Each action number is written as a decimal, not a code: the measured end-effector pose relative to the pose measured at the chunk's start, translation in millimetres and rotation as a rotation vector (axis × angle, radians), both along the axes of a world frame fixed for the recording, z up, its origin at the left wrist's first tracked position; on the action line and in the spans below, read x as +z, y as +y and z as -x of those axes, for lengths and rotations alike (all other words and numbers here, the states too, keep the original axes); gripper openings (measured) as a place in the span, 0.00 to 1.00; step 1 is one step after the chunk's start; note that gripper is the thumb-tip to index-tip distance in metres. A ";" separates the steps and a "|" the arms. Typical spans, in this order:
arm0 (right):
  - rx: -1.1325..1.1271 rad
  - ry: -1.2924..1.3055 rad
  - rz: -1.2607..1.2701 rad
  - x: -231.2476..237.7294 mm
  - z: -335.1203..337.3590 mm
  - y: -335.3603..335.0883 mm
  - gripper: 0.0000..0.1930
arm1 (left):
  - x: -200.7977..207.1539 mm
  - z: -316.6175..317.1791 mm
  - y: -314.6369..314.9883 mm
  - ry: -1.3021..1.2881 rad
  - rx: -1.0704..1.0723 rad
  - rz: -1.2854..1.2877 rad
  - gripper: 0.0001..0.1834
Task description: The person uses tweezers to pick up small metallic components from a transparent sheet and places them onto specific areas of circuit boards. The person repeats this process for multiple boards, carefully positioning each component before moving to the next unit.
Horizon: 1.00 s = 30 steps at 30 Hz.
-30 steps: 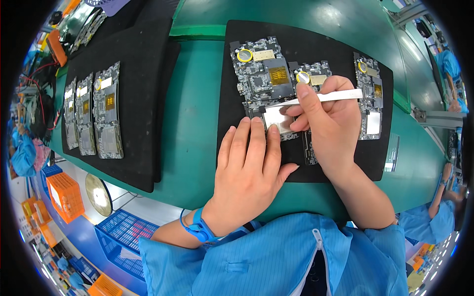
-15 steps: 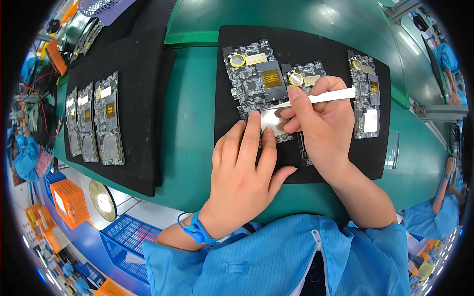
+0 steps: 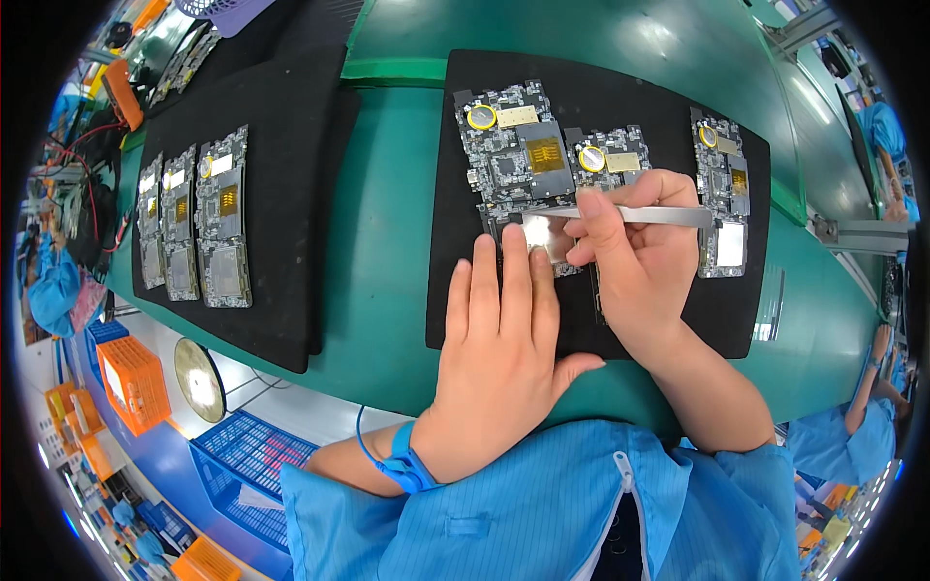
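Under my hands is a dark circuit board [image 3: 509,145] with a coin cell, an amber-coloured patch and a shiny silver plate [image 3: 544,232] at its near end. My left hand [image 3: 499,373] lies palm down with its fingers stretched, fingertips at the near end of this board and the plate's edge. In my right hand [image 3: 639,276], metal tweezers [image 3: 668,216] are pinched between thumb and fingers. Their tips point left, at the plate's far left corner; whether they grip anything cannot be made out. Beside it, a second board [image 3: 612,147] is partly hidden by my right hand.
Another board [image 3: 720,184] lies at the right of the black mat [image 3: 601,97]. Several boards [image 3: 223,218] stand in a row on the left mat [image 3: 291,194]. A blue strap [image 3: 405,465] with a cord circles my left wrist. Blue [image 3: 257,455] and orange crates [image 3: 134,385] sit below the bench.
My left hand has drawn back a little toward me, its fingers straighter and flatter. The tweezers have turned nearly level, with their tips still at the plate's corner. The whole view has shifted slightly.
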State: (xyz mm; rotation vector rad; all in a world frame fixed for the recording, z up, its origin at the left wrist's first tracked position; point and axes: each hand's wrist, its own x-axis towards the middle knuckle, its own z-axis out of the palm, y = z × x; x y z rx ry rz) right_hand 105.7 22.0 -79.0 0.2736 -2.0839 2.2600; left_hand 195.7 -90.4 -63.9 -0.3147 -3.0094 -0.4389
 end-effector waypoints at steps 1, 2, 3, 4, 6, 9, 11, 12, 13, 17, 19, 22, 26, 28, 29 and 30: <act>0.024 0.033 -0.008 -4.9 -0.6 1.4 0.12 | -5.8 -4.1 1.5 0.000 0.010 -0.018 0.46; 0.048 0.065 -0.016 -8.5 -1.1 2.9 0.12 | -9.4 -6.3 2.2 -0.001 0.021 -0.036 0.47; 0.047 0.096 -0.095 -10.0 -1.0 4.5 0.11 | -10.9 -6.6 2.0 0.010 0.018 -0.034 0.46; 0.051 0.125 -0.172 -11.3 -1.0 5.7 0.11 | -11.2 -6.1 1.3 0.019 0.020 -0.032 0.46; 0.046 0.191 -0.258 -14.9 -2.5 5.7 0.11 | -11.2 -5.9 0.7 0.030 0.021 -0.024 0.45; 0.024 0.311 -0.304 -15.7 -2.9 2.3 0.12 | -9.4 -4.0 0.8 0.045 0.019 -0.006 0.45; 0.018 0.388 -0.364 -11.7 -4.6 0.7 0.12 | -10.3 -4.4 1.0 0.053 0.022 0.007 0.44; 0.016 0.431 -0.383 -11.6 -4.6 -0.2 0.12 | -10.2 -4.2 1.2 0.062 0.029 0.017 0.44; 0.014 0.473 -0.402 -12.3 -4.7 -0.7 0.12 | -10.6 -4.3 1.9 0.069 0.036 0.026 0.44; 0.003 0.562 -0.519 1.0 -4.4 5.8 0.12 | -8.3 -3.7 0.7 0.067 0.026 -0.008 0.40; -0.010 0.038 -0.049 12.2 -8.4 13.4 0.13 | -4.1 -3.2 -4.5 0.038 -0.007 -0.096 0.38; -0.033 -0.066 0.160 42.6 -5.0 63.6 0.09 | 5.7 -13.7 -29.2 0.076 0.068 -0.208 0.33; -0.173 -0.120 -0.016 45.0 12.6 203.3 0.10 | 12.7 -37.8 -58.9 0.001 0.306 -0.271 0.29; -0.411 -0.226 -0.199 41.2 13.3 215.8 0.11 | 12.2 -41.8 -60.0 -0.119 0.368 -0.394 0.28; -0.375 -0.327 -0.239 41.8 8.7 221.2 0.12 | 14.6 -41.7 -56.8 -0.165 0.397 -0.481 0.27; -0.338 -0.425 -0.284 42.0 4.9 225.3 0.13 | 16.2 -41.3 -53.7 -0.209 0.425 -0.571 0.26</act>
